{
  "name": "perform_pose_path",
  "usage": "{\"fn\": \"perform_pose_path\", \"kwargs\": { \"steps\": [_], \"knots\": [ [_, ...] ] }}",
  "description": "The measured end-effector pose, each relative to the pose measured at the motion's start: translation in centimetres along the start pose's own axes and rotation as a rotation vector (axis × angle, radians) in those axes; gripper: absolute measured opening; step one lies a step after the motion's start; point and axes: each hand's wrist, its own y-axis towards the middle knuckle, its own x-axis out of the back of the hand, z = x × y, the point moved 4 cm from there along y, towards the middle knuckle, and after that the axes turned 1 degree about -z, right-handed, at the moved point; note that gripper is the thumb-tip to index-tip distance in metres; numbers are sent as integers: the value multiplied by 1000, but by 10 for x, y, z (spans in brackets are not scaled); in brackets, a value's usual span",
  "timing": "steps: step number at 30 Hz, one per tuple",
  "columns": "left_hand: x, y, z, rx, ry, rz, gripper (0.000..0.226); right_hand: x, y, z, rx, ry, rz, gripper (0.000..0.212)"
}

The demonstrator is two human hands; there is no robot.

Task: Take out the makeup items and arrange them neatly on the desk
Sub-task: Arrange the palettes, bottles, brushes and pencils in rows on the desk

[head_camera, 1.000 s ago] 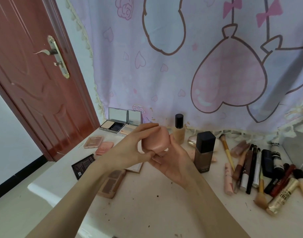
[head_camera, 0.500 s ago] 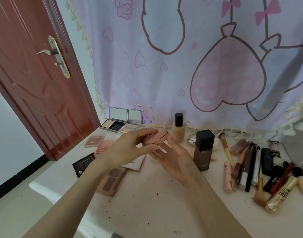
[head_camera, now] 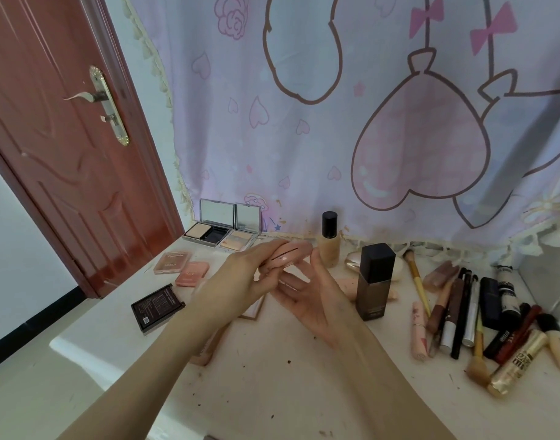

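Observation:
My left hand [head_camera: 240, 277] grips a round pink compact [head_camera: 288, 257] held almost flat, edge-on, above the white desk [head_camera: 272, 376]. My right hand [head_camera: 310, 296] lies palm up just beneath it, fingers straight and spread, fingertips close under the compact. A tall dark foundation bottle [head_camera: 374, 281] stands right of my hands. A beige foundation bottle with a black cap [head_camera: 329, 242] stands behind them.
Two open mirrored palettes [head_camera: 221, 230] sit at the back left, pink blush compacts [head_camera: 183, 268] and a black palette [head_camera: 156, 308] nearer left. Several brushes, pencils and tubes [head_camera: 462, 315] lie in a row on the right. A brown door [head_camera: 66, 138] stands left.
The pink compact has tipped from facing me to lying almost flat and has dropped lower. My right hand has opened out beneath it, while my left hand keeps hold.

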Motion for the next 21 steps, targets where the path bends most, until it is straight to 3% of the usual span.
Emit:
{"fn": "perform_pose_path", "kwargs": {
  "steps": [4,9,12,16,19,21],
  "knots": [
    [4,-4,8,53,-38,36,48,0,-3,4,17,-33,4,60],
    [8,-6,18,219,-232,167,48,-3,-4,14,238,-272,6,29],
    [5,-6,18,337,-404,130,23,-8,-7,12,437,-694,-111,45],
    [0,-2,14,336,-427,49,16,-16,-10,1,606,-964,-59,62],
    [2,-3,19,355,-488,-6,20,-13,-6,0,539,-903,-39,57],
    [4,-6,22,352,-516,-8,30,-8,-4,-3,347,-721,-54,52]
  ]
}}
